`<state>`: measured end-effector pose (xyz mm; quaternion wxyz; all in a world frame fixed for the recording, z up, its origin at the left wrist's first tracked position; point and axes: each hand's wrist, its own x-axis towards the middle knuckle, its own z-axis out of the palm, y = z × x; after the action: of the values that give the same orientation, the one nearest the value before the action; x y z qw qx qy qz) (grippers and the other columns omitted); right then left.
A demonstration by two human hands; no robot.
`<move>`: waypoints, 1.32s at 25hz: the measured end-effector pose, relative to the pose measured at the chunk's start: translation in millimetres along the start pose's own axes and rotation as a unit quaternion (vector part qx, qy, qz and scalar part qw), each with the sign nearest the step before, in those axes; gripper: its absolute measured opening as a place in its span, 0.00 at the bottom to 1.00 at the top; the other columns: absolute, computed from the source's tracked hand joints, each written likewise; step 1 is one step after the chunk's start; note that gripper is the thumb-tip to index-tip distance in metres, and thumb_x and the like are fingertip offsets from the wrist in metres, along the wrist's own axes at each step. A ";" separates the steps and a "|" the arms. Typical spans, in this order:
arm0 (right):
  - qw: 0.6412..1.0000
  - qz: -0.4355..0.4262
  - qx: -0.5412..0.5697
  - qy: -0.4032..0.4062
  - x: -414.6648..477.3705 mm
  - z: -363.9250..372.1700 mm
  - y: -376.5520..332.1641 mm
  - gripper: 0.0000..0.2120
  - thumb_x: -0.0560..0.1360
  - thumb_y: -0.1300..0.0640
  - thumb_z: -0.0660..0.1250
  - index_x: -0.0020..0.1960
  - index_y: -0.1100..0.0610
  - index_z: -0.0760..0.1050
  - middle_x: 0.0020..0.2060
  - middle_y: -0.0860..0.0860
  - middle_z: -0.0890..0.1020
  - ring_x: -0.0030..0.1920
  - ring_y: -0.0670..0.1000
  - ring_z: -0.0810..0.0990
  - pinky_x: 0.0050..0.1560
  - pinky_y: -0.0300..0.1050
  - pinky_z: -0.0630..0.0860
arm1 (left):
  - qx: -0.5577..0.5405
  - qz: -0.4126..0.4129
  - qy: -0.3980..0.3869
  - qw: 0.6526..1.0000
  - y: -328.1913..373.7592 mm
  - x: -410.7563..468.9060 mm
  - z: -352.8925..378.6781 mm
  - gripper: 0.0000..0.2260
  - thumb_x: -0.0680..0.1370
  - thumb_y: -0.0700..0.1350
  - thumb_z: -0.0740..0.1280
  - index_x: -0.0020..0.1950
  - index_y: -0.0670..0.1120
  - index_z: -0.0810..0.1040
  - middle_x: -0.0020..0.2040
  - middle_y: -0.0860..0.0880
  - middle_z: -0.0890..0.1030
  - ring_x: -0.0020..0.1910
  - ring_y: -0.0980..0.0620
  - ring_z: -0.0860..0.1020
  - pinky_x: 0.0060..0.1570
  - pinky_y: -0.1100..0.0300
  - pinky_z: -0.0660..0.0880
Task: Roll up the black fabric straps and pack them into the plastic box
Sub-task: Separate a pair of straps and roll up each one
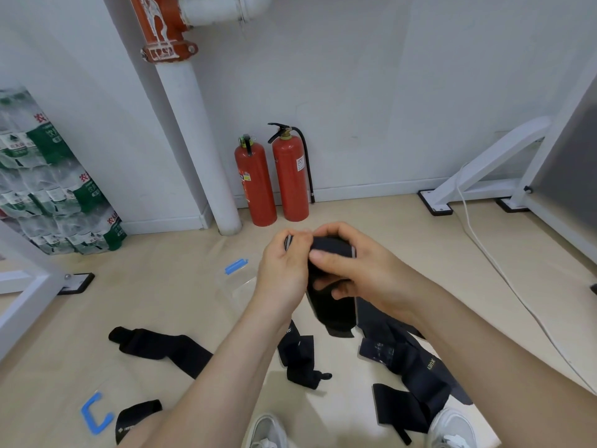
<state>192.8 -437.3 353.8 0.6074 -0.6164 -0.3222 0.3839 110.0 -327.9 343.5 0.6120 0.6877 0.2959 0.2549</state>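
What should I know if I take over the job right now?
Left hand and right hand both grip one black strap, partly rolled, its tail hanging.
The plastic box sits on the floor beyond the hands; no roll shows in it.
Loose straps lie unrolled on the floor nearer the feet.
Done: none packed that I can see.
Left: finish this roll, pack it, then the rest.

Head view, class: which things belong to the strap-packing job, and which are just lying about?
Job: black fabric strap being held; loose black straps on floor; clear plastic box with blue clip.
Lying about: two red fire extinguishers; wrapped water bottles; white cable.
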 end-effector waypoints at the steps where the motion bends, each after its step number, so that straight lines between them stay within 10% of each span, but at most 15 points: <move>1: 0.999 -0.016 -0.036 -0.004 -0.3 -2.1 -1.2 0.10 0.76 0.55 0.71 0.56 0.50 0.78 0.43 0.52 0.82 0.41 0.49 0.82 0.37 0.40 0.76 | 0.003 -0.025 0.011 1.000 2.4 0.5 -1.1 0.11 0.80 0.50 0.60 0.42 0.48 0.75 0.34 0.50 0.76 0.32 0.53 0.72 0.29 0.62 0.67; 9: 0.993 -0.017 0.033 0.111 8.5 16.9 8.5 0.07 0.78 0.56 0.70 0.54 0.56 0.82 0.45 0.54 0.86 0.45 0.50 0.85 0.43 0.40 0.79 | -0.041 -0.050 -0.058 0.996 11.8 1.6 -20.0 0.04 0.81 0.47 0.63 0.47 0.50 0.73 0.43 0.48 0.79 0.38 0.51 0.77 0.36 0.59 0.73; 15: 0.952 0.056 0.251 0.167 8.6 19.4 -2.7 0.06 0.80 0.54 0.66 0.47 0.55 0.78 0.32 0.53 0.80 0.27 0.48 0.74 0.25 0.36 0.67 | 0.002 0.077 -0.126 0.989 10.9 -8.9 -16.2 0.11 0.77 0.41 0.71 0.57 0.47 0.75 0.39 0.50 0.78 0.30 0.60 0.76 0.30 0.67 0.73; 19: 0.984 0.078 -0.133 0.092 4.6 -7.1 -7.5 0.17 0.76 0.35 0.63 0.56 0.46 0.74 0.35 0.50 0.77 0.29 0.46 0.71 0.29 0.40 0.68 | 0.043 0.056 -0.012 0.997 10.1 0.5 -20.1 0.11 0.72 0.54 0.75 0.49 0.50 0.80 0.41 0.51 0.83 0.40 0.53 0.83 0.39 0.56 0.80; 23: 0.909 -0.053 -0.413 0.013 -3.7 -15.5 -8.1 0.30 0.70 0.42 0.74 0.67 0.41 0.65 0.55 0.43 0.71 0.56 0.44 0.74 0.55 0.44 0.73 | 0.073 -0.001 0.003 0.997 5.5 4.1 -20.1 0.13 0.73 0.57 0.74 0.40 0.47 0.81 0.34 0.52 0.84 0.37 0.51 0.83 0.41 0.49 0.81; 26: 0.860 -0.116 -0.497 0.026 6.9 7.1 10.6 0.23 0.73 0.48 0.72 0.62 0.49 0.65 0.48 0.46 0.78 0.49 0.51 0.79 0.48 0.51 0.77 | 0.129 -0.030 -0.017 0.991 3.1 2.4 -10.2 0.21 0.77 0.59 0.66 0.30 0.47 0.72 0.24 0.54 0.72 0.26 0.52 0.72 0.31 0.57 0.69; 30: 0.934 -0.059 -0.351 0.039 13.6 -16.7 0.7 0.08 0.74 0.52 0.72 0.50 0.52 0.76 0.39 0.49 0.82 0.40 0.47 0.81 0.43 0.50 0.78 | 0.033 -0.017 -0.056 0.998 12.4 1.4 -23.8 0.12 0.80 0.55 0.64 0.48 0.47 0.78 0.27 0.52 0.72 0.24 0.58 0.69 0.26 0.67 0.66; 33: 0.981 -0.046 -0.186 0.018 7.6 -37.8 -12.3 0.05 0.74 0.56 0.71 0.49 0.55 0.80 0.41 0.55 0.85 0.41 0.51 0.84 0.45 0.49 0.80 | 0.117 0.059 -0.098 0.987 11.1 3.0 -36.5 0.04 0.74 0.49 0.74 0.47 0.56 0.82 0.38 0.56 0.74 0.39 0.58 0.73 0.43 0.64 0.72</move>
<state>230.1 -449.0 364.2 0.5051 -0.7100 -0.4044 0.2780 87.0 -301.3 358.8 0.5368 0.7926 0.2212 0.1860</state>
